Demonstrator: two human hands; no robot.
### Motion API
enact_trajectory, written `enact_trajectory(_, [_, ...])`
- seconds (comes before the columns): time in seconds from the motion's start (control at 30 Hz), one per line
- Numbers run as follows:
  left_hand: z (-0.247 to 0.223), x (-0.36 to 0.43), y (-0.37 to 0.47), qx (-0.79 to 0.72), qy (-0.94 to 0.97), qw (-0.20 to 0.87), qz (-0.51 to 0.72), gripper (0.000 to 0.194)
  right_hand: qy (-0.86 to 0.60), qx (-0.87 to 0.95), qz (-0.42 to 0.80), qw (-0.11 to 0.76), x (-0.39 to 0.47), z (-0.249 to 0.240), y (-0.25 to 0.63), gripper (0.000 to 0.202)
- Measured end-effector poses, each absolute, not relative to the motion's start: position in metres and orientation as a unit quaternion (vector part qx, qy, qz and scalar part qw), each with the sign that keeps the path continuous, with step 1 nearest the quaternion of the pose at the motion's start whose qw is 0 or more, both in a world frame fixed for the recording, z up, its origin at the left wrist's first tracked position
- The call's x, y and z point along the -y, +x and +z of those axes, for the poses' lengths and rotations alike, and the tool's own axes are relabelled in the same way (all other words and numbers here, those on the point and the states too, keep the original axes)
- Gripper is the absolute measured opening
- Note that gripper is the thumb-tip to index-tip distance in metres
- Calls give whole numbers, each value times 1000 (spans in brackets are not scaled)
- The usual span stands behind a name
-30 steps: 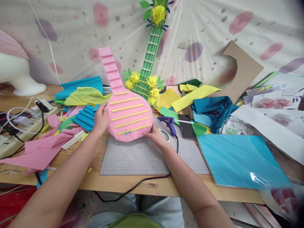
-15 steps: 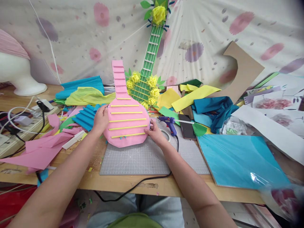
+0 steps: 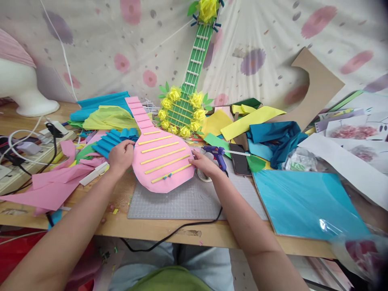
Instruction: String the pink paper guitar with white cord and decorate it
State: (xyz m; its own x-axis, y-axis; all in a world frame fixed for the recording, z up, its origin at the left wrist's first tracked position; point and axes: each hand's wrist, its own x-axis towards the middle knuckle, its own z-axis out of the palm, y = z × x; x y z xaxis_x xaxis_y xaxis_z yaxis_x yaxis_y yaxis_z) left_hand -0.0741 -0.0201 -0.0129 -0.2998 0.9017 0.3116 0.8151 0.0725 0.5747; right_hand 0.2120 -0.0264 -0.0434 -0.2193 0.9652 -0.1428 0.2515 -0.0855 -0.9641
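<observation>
A pink paper lute (image 3: pixel 163 161) with yellow strips across its round body tilts left over the grey cutting mat (image 3: pixel 182 206). My left hand (image 3: pixel 122 155) grips its left edge, fingers partly behind it. At the right edge my right hand (image 3: pixel 203 162) pinches the rim. Two small blue bits sit on the lowest strip. Behind it leans a green paper lute (image 3: pixel 194 72) ringed with yellow paper roses (image 3: pixel 198 115). Just right of my right hand lies a blue glue gun (image 3: pixel 218 155), close to a roll of tape (image 3: pixel 203 175).
A phone (image 3: pixel 240 160) lies right of the glue gun. A blue board (image 3: pixel 306 202) covers the right side of the table. Pink paper scraps (image 3: pixel 60 184) and a power strip (image 3: pixel 33 157) are at left. A black cord (image 3: pixel 178 231) runs along the front edge.
The pink lute has turned anticlockwise, its neck swinging left and down. My left hand has shifted slightly left, and my right hand slightly right. The view has moved a little.
</observation>
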Motion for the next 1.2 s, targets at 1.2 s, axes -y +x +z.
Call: enact_trajectory(1.2, [-49, 3, 18, -547, 802, 9, 238, 35, -512, 683, 278, 442, 51, -29, 198, 15])
